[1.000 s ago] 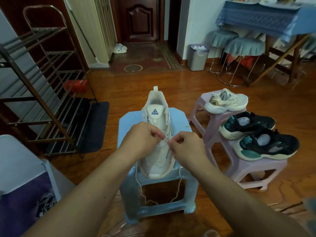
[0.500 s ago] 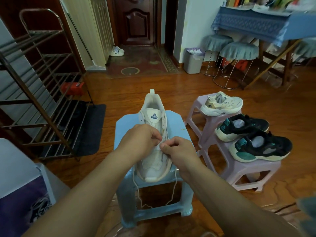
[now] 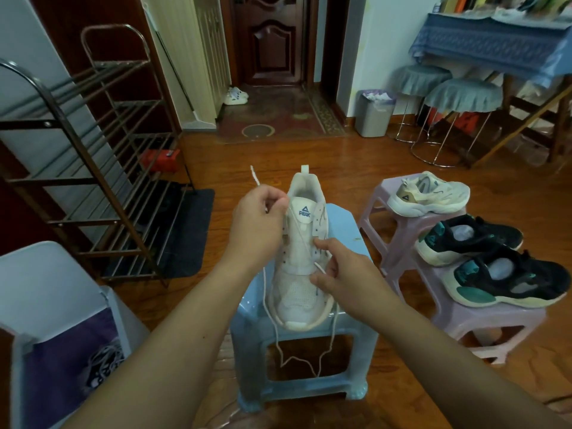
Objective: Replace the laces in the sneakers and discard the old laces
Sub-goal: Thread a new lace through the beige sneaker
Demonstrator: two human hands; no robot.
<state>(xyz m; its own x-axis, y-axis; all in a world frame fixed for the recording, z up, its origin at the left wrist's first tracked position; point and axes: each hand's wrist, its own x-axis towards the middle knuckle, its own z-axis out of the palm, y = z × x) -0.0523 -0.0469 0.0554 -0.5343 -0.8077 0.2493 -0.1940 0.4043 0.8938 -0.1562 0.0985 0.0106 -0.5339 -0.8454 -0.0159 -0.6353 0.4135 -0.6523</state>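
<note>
left hand (image 3: 258, 226) pinching lace (image 3: 269, 308), right hand (image 3: 346, 277) apparently pinching lace, white sneaker (image 3: 301, 267)

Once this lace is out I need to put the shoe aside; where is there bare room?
Bare floor between the blue stool and the doormat. The purple stools are crowded by three shoes. The blue stool's top is mostly taken by the white shoe, with a bare strip on its right.
</note>
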